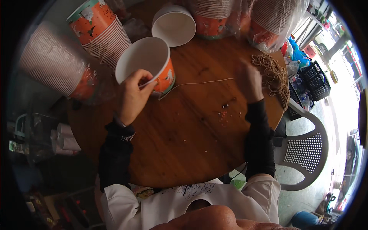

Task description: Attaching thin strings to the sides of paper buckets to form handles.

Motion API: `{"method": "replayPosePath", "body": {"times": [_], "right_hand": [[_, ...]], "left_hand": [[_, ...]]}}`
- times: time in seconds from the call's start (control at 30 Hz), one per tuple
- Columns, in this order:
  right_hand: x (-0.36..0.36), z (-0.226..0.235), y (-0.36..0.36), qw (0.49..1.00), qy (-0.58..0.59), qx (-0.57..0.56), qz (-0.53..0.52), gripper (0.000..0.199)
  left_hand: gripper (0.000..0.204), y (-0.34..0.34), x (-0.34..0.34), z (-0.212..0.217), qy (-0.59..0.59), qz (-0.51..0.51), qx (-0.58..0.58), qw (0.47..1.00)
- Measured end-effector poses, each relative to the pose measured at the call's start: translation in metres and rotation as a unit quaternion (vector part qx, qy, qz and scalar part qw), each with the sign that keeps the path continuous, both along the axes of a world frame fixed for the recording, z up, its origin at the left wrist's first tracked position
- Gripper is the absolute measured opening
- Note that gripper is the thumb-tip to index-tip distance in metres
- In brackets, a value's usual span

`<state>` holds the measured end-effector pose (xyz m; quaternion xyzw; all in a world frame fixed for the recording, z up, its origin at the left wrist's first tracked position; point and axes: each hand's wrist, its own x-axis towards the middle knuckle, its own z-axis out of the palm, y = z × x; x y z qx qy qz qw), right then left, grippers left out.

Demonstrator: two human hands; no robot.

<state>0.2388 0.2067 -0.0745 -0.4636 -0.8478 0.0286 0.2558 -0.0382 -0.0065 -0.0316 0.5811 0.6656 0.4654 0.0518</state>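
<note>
My left hand (135, 96) is closed on the near rim of a white-lined orange paper bucket (167, 78), thumb and fingers pinching its edge. The bucket tilts, its mouth turned toward the upper left. From beside its base a thin tan string (203, 82) runs across the wooden table to the blurred edge of my right hand (249, 78). Motion smears that hand's fingers, so their grip on the string cannot be made out. Just right of this hand lies a tangled heap of tan string (270, 74). Behind the held bucket, another white bucket (174, 28) lies on its side.
Nested orange buckets (103, 36) and plastic-wrapped stacks (57, 63) crowd the table's left and far edges. Small white and reddish bits (224, 115) dot the round table (172, 153). A grey plastic chair (303, 151) and black crates (314, 80) stand at the right.
</note>
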Motion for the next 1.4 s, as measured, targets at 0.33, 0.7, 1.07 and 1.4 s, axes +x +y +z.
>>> {"method": "replayPosePath", "body": {"times": [0.33,0.7,1.07,1.4], "right_hand": [[-0.096,-0.001,-0.115,0.881,0.277,-0.249,0.292,0.024],[-0.047,0.033,-0.085,0.854,0.277,-0.327,0.296,0.016],[-0.047,0.058,-0.115,0.876,0.295,-0.043,0.378,0.017],[-0.061,0.043,-0.131,0.832,0.351,-0.261,0.341,0.017]], "left_hand": [[0.010,-0.003,0.034,0.017,0.003,-0.065,-0.007,0.998],[0.011,-0.015,0.015,0.030,-0.070,-0.088,0.016,0.994],[0.001,-0.006,0.041,0.015,-0.088,-0.072,-0.008,0.994],[0.011,-0.002,0.061,0.017,0.118,-0.156,0.185,0.963]]}}
